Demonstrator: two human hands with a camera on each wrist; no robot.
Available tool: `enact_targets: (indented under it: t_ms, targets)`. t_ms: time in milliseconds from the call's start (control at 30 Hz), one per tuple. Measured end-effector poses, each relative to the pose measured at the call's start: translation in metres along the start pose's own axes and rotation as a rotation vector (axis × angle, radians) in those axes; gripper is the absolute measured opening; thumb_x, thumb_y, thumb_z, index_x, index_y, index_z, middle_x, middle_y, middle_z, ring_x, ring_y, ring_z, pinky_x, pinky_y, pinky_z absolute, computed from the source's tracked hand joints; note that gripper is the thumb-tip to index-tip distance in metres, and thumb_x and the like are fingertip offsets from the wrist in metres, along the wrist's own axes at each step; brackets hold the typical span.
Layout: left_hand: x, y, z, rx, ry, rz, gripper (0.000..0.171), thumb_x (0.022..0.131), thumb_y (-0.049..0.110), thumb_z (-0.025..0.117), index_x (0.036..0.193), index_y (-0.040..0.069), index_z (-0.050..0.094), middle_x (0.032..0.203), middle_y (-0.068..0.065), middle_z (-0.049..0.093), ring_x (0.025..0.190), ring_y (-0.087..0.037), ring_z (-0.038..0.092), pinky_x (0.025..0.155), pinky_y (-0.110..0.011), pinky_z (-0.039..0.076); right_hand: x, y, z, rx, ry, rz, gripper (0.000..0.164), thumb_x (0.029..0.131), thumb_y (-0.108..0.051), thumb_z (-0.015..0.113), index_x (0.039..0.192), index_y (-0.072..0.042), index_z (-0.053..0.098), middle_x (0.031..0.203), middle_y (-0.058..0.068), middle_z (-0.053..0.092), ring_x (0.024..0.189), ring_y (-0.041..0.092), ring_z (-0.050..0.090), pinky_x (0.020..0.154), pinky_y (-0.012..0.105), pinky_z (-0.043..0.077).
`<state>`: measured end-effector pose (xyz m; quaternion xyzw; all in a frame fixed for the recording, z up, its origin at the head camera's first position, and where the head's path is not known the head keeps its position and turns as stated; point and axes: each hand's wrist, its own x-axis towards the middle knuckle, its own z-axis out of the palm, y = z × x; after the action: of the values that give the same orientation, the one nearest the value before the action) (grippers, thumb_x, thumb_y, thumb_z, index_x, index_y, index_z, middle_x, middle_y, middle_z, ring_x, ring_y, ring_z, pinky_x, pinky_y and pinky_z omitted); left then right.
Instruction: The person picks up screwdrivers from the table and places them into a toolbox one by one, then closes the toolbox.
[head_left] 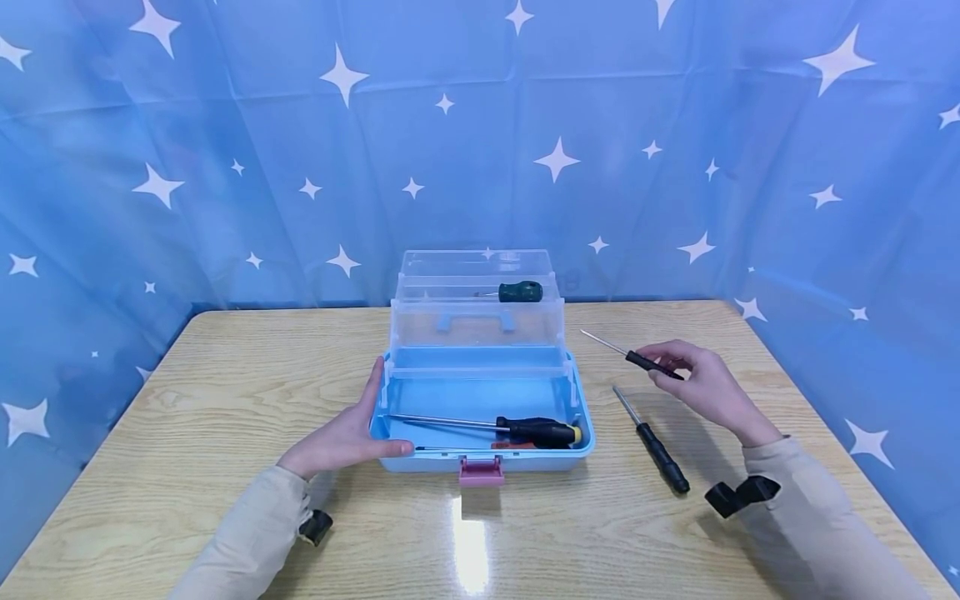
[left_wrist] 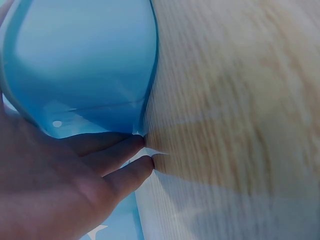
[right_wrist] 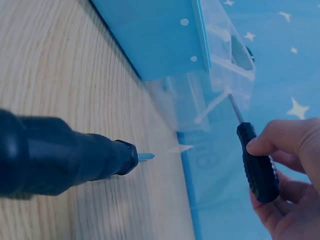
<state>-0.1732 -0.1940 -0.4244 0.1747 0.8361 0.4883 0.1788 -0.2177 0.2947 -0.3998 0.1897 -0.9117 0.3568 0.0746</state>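
A light-blue toolbox (head_left: 442, 463) with a pink latch (head_left: 482, 472) stands with its clear tiers raised. My left hand (head_left: 348, 435) spans its front left corner, thumb at the front rim; in the left wrist view its straight fingers (left_wrist: 127, 175) lie along the blue wall (left_wrist: 85, 60). To the right of the box, my right hand (head_left: 708, 383) pinches a screwdriver by its black handle (right_wrist: 257, 165), raised over the table, with the shaft pointing toward the back left. Below that hand, another black-handled screwdriver (head_left: 662, 457) lies on the table.
Inside the box, near its front wall, lie a long screwdriver with a black-and-yellow handle (head_left: 543, 432) and a thin orange-handled tool (head_left: 513, 446). A green-handled screwdriver (head_left: 521, 292) sits in an upper tier. A starry blue curtain (head_left: 480, 125) hangs behind the wooden table (head_left: 247, 392).
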Motion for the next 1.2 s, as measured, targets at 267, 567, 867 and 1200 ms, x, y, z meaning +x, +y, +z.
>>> enact_targets:
  t_ms: [267,567,867,1200]
  targets:
    - [0.0,0.0,0.0,0.004,0.001,0.004,0.125,0.081,0.037,0.078,0.15,0.019,-0.025,0.158,-0.025,0.002,0.14,-0.046,0.014,0.107,-0.061,0.022,0.0,-0.007,-0.003,-0.002,0.002,-0.006,0.025,0.091,-0.002,0.065,0.115,-0.005,0.068,0.101,0.009,0.065,0.081,0.011,0.057,0.059,0.025,0.043]
    - [-0.001,0.0,0.0,0.0,0.001,0.005,0.125,0.081,0.037,0.078,0.15,0.016,-0.024,0.158,-0.025,0.002,0.14,-0.046,0.016,0.106,-0.061,0.023,0.002,-0.012,0.0,-0.002,-0.021,-0.023,0.024,0.092,-0.004,0.063,0.115,-0.007,0.068,0.103,0.007,0.065,0.083,0.012,0.057,0.061,0.028,0.043]
    - [0.0,-0.001,0.001,-0.013,-0.002,0.016,0.124,0.081,0.036,0.078,0.15,0.017,-0.024,0.158,-0.025,0.003,0.14,-0.046,0.016,0.106,-0.062,0.023,0.006,-0.022,-0.001,-0.003,-0.021,-0.049,0.025,0.092,-0.003,0.064,0.116,-0.008,0.068,0.102,0.007,0.065,0.083,0.016,0.057,0.06,0.026,0.042]
    - [-0.001,0.0,0.001,-0.006,0.002,0.011,0.123,0.082,0.036,0.077,0.151,0.017,-0.023,0.157,-0.025,0.005,0.139,-0.047,0.018,0.105,-0.062,0.025,0.013,-0.028,0.001,-0.016,-0.017,-0.062,0.025,0.092,-0.004,0.063,0.116,-0.01,0.069,0.105,0.005,0.066,0.086,0.015,0.057,0.064,0.028,0.042]
